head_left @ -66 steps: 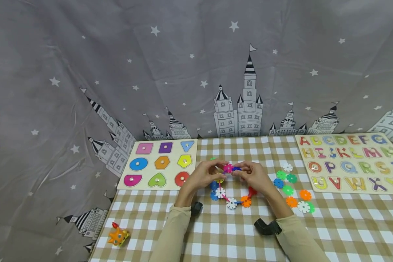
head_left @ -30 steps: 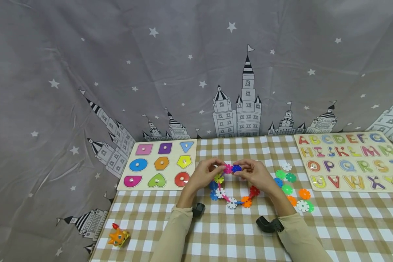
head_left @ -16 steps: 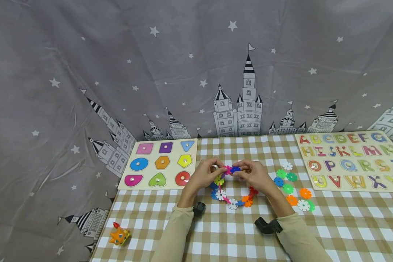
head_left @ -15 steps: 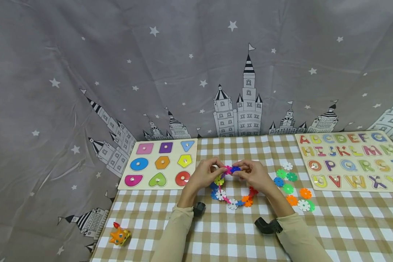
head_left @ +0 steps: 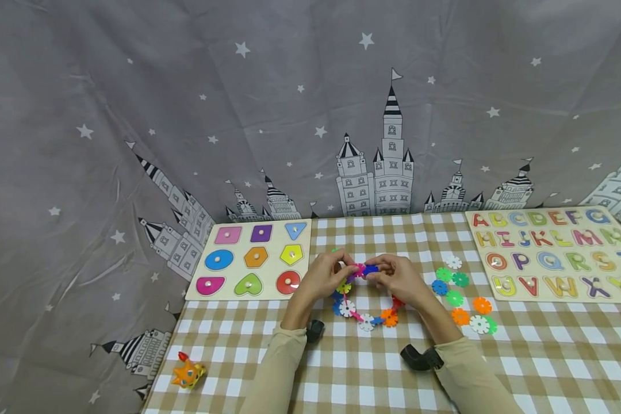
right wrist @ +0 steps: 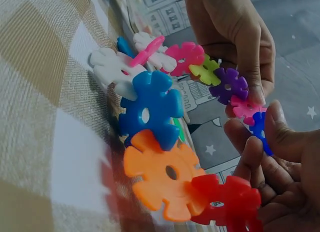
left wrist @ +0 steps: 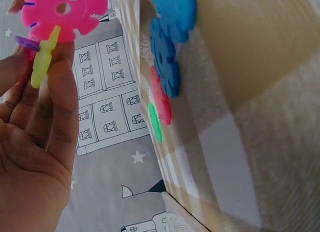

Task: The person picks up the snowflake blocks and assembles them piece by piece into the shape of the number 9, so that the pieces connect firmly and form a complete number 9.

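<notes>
My left hand (head_left: pixel 322 278) pinches a pink snowflake-shaped interlocking disc (right wrist: pixel 244 110) between thumb and finger. Against its edge sits a dark blue disc (right wrist: pixel 258 130), pinched by my right hand (head_left: pixel 405 282); whether their slots are fully joined I cannot tell. From the pink disc a curved chain runs through a purple disc (right wrist: pixel 229 86), a yellow disc (right wrist: pixel 204 72), pink and white ones, a blue disc (right wrist: pixel 150 105), an orange disc (right wrist: pixel 162 174) and a red disc (right wrist: pixel 225 199). In the head view, the right hand partly hides the chain's red end.
Several loose discs, among them a white disc (head_left: pixel 479 325), lie right of the hands. Blue discs (left wrist: pixel 165 57) lie by the left hand. A shape puzzle board (head_left: pixel 274 267) and a letter board (head_left: pixel 540 264) flank the work. An orange toy figure (head_left: pixel 188 374) stands front left.
The dark blue disc has tilted from facing the head camera to nearly edge-on while held against the pink disc. Both hands stay in nearly the same place.
</notes>
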`<state>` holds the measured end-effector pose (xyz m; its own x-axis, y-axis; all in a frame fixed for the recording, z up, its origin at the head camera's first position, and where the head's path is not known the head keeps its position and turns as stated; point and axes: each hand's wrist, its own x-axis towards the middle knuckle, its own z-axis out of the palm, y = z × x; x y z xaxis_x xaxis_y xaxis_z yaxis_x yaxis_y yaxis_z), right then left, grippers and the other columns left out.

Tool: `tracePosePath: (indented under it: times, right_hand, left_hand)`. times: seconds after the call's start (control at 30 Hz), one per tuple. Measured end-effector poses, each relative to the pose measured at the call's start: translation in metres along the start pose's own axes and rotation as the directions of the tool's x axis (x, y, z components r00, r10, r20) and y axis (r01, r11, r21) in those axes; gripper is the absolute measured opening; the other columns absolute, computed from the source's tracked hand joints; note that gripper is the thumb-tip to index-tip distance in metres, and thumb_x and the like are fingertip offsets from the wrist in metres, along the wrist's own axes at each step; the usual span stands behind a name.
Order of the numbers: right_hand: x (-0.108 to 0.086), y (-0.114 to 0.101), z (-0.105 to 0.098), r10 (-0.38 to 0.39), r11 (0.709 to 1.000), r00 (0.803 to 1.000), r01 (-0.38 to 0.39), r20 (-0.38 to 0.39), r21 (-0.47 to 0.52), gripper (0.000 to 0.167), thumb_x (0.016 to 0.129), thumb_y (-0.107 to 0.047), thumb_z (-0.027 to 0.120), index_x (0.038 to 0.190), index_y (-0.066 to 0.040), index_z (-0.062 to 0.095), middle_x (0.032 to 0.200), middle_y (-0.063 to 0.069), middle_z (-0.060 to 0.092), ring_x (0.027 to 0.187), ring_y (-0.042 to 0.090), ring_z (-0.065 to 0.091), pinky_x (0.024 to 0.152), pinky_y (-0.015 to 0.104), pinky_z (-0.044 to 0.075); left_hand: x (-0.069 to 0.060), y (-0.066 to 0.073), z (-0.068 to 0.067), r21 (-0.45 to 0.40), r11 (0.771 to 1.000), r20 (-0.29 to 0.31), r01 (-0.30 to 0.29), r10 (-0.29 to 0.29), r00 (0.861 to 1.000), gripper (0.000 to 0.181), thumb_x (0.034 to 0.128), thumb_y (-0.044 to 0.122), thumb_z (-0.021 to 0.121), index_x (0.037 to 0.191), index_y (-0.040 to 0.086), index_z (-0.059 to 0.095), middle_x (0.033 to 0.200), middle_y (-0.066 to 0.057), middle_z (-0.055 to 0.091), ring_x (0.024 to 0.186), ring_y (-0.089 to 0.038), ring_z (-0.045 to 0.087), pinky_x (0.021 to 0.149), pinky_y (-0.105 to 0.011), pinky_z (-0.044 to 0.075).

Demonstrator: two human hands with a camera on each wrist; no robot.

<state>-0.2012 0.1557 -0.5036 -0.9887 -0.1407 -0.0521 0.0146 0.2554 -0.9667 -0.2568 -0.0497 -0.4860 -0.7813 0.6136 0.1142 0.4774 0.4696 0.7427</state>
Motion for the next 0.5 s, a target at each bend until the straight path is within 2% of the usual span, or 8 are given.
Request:
tracePosePath:
  times: [0.2,0.3,0.43,0.5]
  right_hand:
    - [0.0014,0.0013,-0.003,-0.04,0.999,0.999,0.04,0.01,-0.023,0.03,0.09,-0.014,0.071,0.117,-0.001,0.064,0.086,0.016,0.07,0.066,0.026,0.06,0.057,0.027,0.051]
    - [0.0023,0.0017,-0.0048,-0.066,0.997,0.998,0.066,-0.007,-0.038,0.031,0.088,-0.016,0.073,0.115,-0.002,0.065,0.082,0.014,0.064,0.062,0.02,0.055,0.054,0.024,0.046]
    - [0.0023,0.0018,-0.0061,-0.097,0.994,0.995,0.095,-0.038,-0.051,0.024,0.086,-0.016,0.076,0.105,-0.003,0.068,0.083,0.011,0.066,0.061,0.012,0.052,0.053,0.022,0.045]
    - [0.0019,0.0016,-0.0067,-0.103,0.994,0.994,0.101,-0.045,-0.045,0.021,0.085,-0.016,0.076,0.1,-0.003,0.068,0.086,0.011,0.069,0.062,0.012,0.055,0.055,0.023,0.047]
  left_hand:
    - [0.0002,-0.0017,-0.0005,-0.029,1.0,0.008,-0.002,0.002,1.0,0.015,0.0932,0.025,0.067,0.09,0.011,0.065,0.079,0.0,0.066,0.059,-0.007,0.048,0.054,-0.018,0.041]
    - [0.0001,-0.0022,-0.0005,-0.043,0.999,0.011,-0.007,0.008,1.0,0.015,0.0933,0.025,0.067,0.09,0.01,0.065,0.08,-0.001,0.067,0.059,-0.007,0.048,0.054,-0.018,0.04]
    - [0.0,-0.001,0.0,-0.038,0.999,0.003,-0.016,0.016,1.0,0.016,0.093,0.025,0.067,0.09,0.01,0.065,0.076,0.0,0.065,0.057,-0.006,0.046,0.052,-0.018,0.039]
    - [0.0001,-0.0001,0.0002,-0.035,0.999,-0.005,-0.018,0.018,1.0,0.016,0.0929,0.026,0.067,0.09,0.01,0.065,0.073,0.0,0.063,0.056,-0.005,0.046,0.051,-0.018,0.037]
